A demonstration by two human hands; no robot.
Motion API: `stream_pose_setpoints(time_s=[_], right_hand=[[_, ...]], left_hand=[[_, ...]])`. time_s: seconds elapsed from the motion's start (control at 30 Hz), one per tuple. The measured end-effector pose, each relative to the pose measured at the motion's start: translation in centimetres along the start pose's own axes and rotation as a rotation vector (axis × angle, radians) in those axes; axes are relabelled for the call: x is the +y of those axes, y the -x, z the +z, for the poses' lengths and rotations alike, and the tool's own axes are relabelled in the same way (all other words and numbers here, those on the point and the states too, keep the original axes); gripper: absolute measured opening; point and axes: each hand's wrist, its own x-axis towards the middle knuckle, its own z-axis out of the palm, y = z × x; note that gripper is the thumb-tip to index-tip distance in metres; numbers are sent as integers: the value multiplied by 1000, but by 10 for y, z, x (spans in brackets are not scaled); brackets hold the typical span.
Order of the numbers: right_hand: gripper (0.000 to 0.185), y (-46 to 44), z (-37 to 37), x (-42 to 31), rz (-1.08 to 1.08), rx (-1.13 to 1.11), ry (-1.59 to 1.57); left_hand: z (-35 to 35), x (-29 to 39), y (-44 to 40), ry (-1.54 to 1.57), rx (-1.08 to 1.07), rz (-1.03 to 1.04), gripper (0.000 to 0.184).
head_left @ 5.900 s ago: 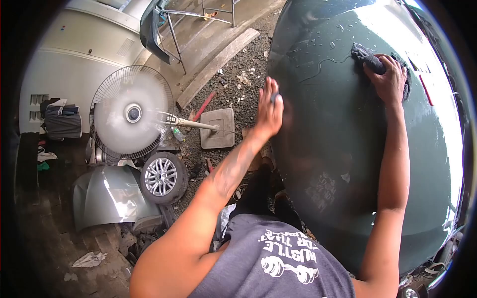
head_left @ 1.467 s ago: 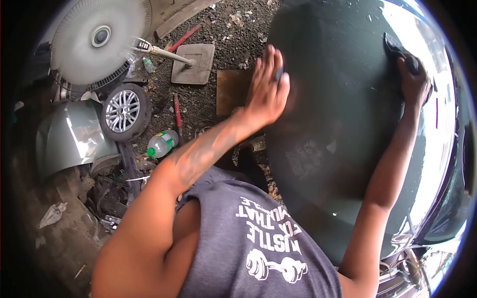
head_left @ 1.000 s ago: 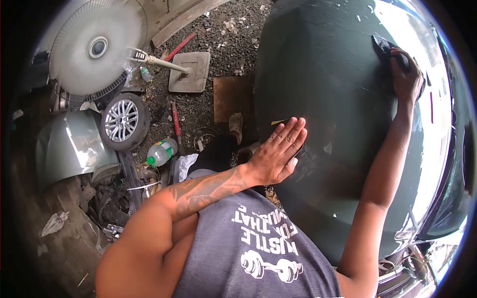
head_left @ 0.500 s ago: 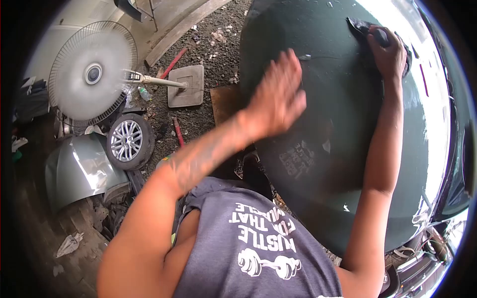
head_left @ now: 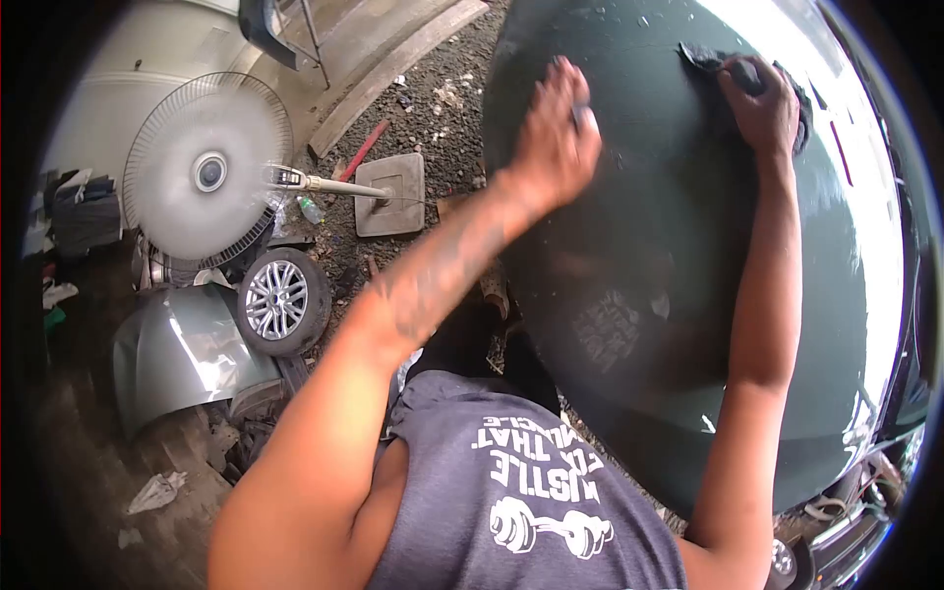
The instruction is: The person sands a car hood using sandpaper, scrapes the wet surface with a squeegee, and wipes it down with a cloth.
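Cloth (head_left: pixel 699 59) bunched in our right hand (head_left: pixel 770 116) met the green panel (head_left: pixel 639 197), apparently mid-wipe; our left hand (head_left: pixel 553 147) pinched a dark piece (head_left: pixel 581 116) (blurred). Another stroke called for even pressure.

The car panel (head_left: pixel 639 206) is dark green, with white glare along its right edge and a red strip (head_left: pixel 842 152) nearby — the cloth (head_left: pixel 702 58) is near-black. White lettering (head_left: pixel 541 452) and a white dumbbell print (head_left: pixel 551 531) mark the grey shirt (head_left: pixel 433 482); dark tattooing patterns the left forearm (head_left: pixel 447 270).
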Motion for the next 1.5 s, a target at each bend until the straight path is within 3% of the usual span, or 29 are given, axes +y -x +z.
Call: stream_pose_setpoints(time_s=[0.07, 0.13, 0.2, 0.27, 0.33, 0.43, 0.53, 0.67, 0.73, 0.83, 0.93, 1.0, 1.13, 1.27, 1.33, 1.4, 1.5], right_hand=[[32, -1, 7, 8, -68, 49, -2], [34, -1, 2, 3, -21, 47, -9], [38, 0, 0, 4, -41, -16, 27], [42, 1, -1, -6, -25, 5, 89], [47, 3, 0, -7, -15, 27, 150], [53, -3, 3, -4, 17, 7, 126], [55, 4, 1, -5, 66, -3, 110], [48, 2, -6, -14, 115, -16, 85], [46, 5, -7, -18, 134, -39, 63], [43, 3, -4, -9, 66, 5, 64], [44, 4, -2, -8, 87, 26, 56], [45, 8, -5, -8, 89, 4, 77], [50, 2, 0, 2, 65, 18, 95], [54, -1, 0, 5, 105, 24, 142], [49, -3, -1, 9, 124, -34, 153], [48, -3, -5, 2, 150, -36, 154], [47, -6, -5, 11, 190, -97, 166]], left_hand=[[-30, 67, 65, 101, -157, 51, 63], [-41, 87, 121, 186, -378, 82, 66], [-46, 54, 74, 241, -313, 100, 66], [-27, -3, 12, 121, -134, 77, 62], [-3, -60, -34, 27, -113, 16, 61], [-32, 28, 46, 84, -116, 51, 64], [-52, 84, 143, 229, -412, 37, 69], [-32, 19, 39, 175, -190, 136, 65], [-8, -20, -18, 113, -130, -40, 63], [-27, 41, 53, 105, -121, 43, 63], [-49, 74, 156, 247, -375, -4, 70], [-43, 43, 118, 231, -209, 28, 69], [-19, -42, 32, 129, -62, -191, 61], [-46, 50, 163, 272, -123, -104, 67], [-58, 55, 184, 320, -285, -119, 66], [-57, 18, 132, 298, -176, -68, 63], [-33, -37, 56, 231, -53, -151, 60]])
